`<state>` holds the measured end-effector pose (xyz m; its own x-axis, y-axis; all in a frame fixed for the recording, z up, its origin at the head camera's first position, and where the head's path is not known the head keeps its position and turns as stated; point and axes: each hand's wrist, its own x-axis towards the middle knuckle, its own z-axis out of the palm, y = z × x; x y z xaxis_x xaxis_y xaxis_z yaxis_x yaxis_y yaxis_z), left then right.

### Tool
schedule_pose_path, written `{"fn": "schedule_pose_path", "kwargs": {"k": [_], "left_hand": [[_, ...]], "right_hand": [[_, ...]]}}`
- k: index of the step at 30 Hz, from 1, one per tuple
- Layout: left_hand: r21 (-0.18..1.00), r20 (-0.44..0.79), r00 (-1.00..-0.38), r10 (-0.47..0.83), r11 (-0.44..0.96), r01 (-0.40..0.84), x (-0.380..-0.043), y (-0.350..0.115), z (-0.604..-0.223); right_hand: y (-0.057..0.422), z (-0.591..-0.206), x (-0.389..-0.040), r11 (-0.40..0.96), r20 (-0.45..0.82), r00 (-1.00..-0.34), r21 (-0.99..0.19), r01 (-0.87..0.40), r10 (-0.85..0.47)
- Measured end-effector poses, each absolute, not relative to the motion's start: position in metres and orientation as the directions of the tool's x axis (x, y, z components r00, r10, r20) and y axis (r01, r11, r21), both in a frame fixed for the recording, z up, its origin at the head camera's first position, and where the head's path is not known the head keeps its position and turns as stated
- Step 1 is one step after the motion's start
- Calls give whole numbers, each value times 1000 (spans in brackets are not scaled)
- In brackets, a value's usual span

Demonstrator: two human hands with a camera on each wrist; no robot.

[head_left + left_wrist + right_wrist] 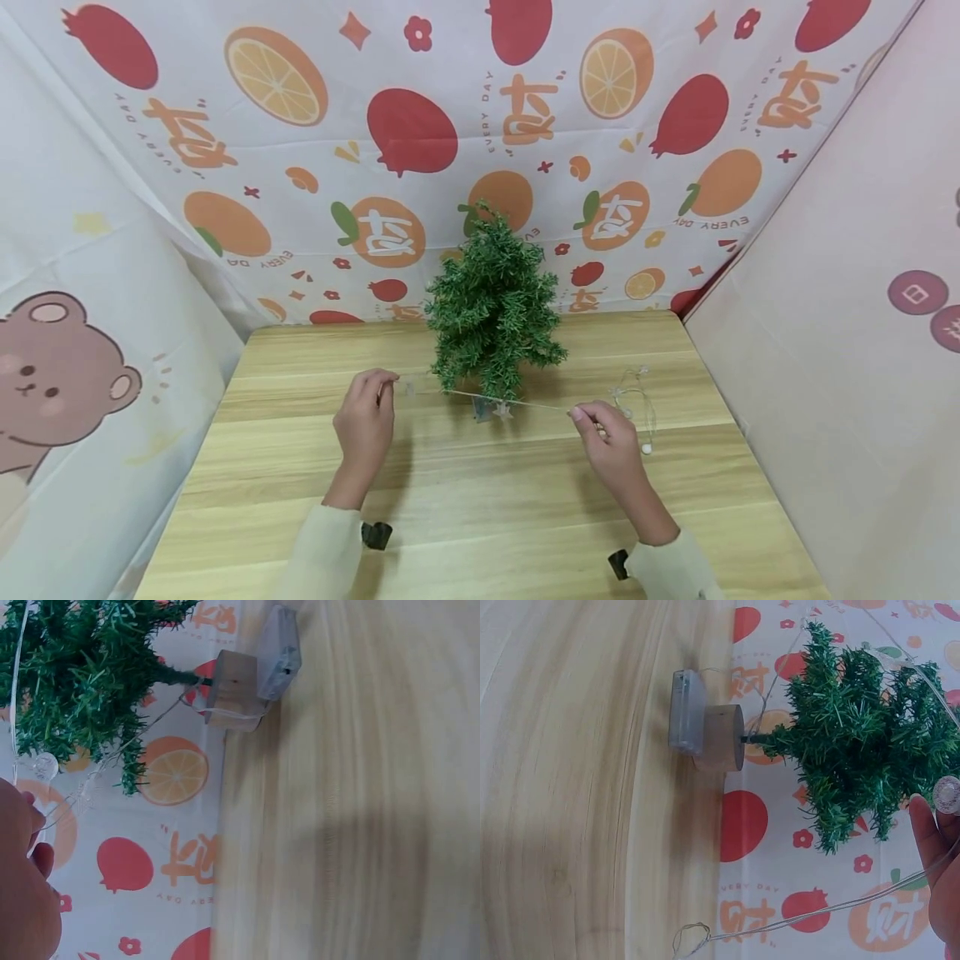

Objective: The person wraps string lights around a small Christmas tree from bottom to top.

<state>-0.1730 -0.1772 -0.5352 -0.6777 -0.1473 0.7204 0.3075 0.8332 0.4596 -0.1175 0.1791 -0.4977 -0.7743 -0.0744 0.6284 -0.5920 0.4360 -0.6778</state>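
A small green artificial Christmas tree stands upright at the back middle of the table. My left hand, left of the tree, pinches a thin string of fairy lights between thumb and fingers. The right hand pinches the same string at the right, so it stretches across in front of the lower branches. A clear star-shaped light hangs from its middle. In the right wrist view, a round clear light sits by the fingertips. A transparent battery box leans against the tree's round wooden base.
Loose wire with small star and round lights trails over the table right of the right hand. Behind the wooden table hangs a fruit-print cloth. Pale cloth walls stand along both sides.
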Motion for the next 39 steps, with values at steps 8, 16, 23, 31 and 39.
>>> {"fn": "schedule_pose_path", "kwargs": {"k": [8, 16, 23, 31, 39], "left_hand": [[485, 685, -706, -179, 835, 259, -190, -180, -529], [526, 653, -727, -212, 818, 234, -201, -178, -515], [516, 673, -709, -210, 820, 247, -209, -170, -501], [557, 658, -714, -239, 793, 248, -213, -159, -488], [562, 665, -713, -224, 778, 281, -219, -148, -479]], "right_hand": [[178, -502, -121, 404, 657, -741, -646, -648, -137], [177, -491, -122, 430, 675, -728, -627, -650, -117], [180, -479, -123, 453, 668, -742, -648, -612, -48], [192, -475, -126, 473, 681, -733, -646, -600, 0], [207, -470, -128, 465, 679, -733, -656, -594, 22]]}}
